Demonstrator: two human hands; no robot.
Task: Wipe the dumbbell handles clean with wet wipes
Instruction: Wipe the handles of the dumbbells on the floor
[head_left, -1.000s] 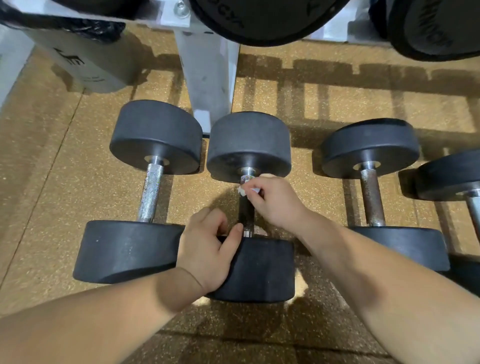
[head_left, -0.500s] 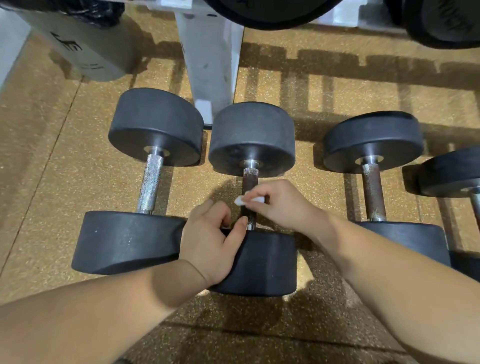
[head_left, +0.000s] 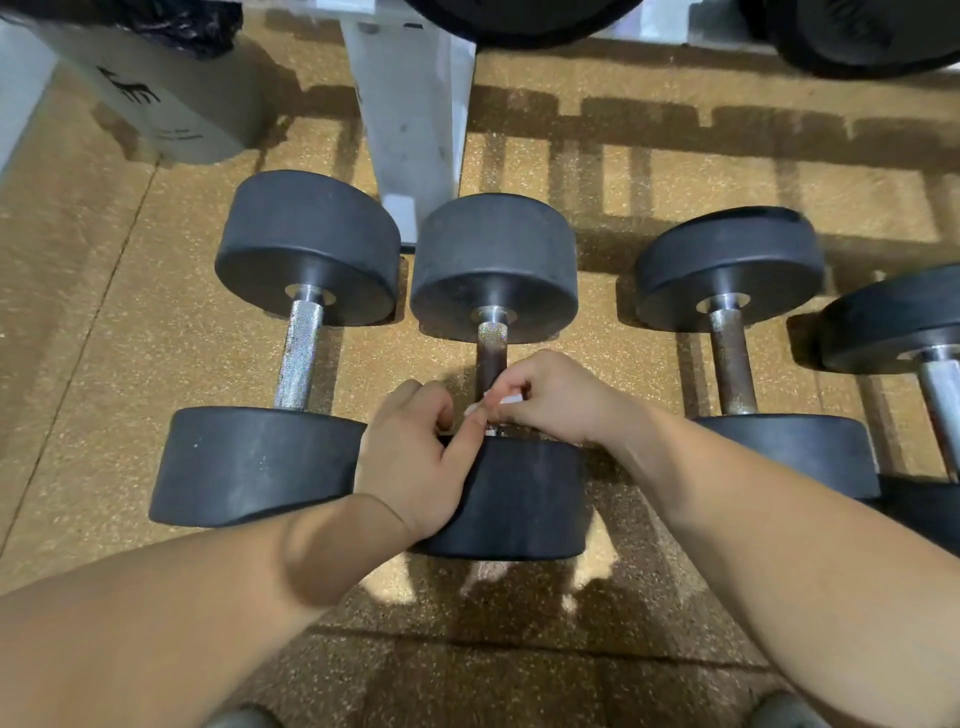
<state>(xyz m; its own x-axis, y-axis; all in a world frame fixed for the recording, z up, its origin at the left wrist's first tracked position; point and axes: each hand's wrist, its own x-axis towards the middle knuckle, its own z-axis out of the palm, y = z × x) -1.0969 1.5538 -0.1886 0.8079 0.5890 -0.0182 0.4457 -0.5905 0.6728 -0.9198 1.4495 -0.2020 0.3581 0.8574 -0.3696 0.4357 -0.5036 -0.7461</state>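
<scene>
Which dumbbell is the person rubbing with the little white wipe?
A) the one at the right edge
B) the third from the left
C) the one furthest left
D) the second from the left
D: the right hand pinches the white wipe against the dark handle of the second dumbbell from the left, and the left hand grips its near weight.

Grey container (head_left: 171, 104), upper left: a black printed logo, its strokes resembling "E", not fully legible. Two lines of small print beneath it are unreadable.
</scene>
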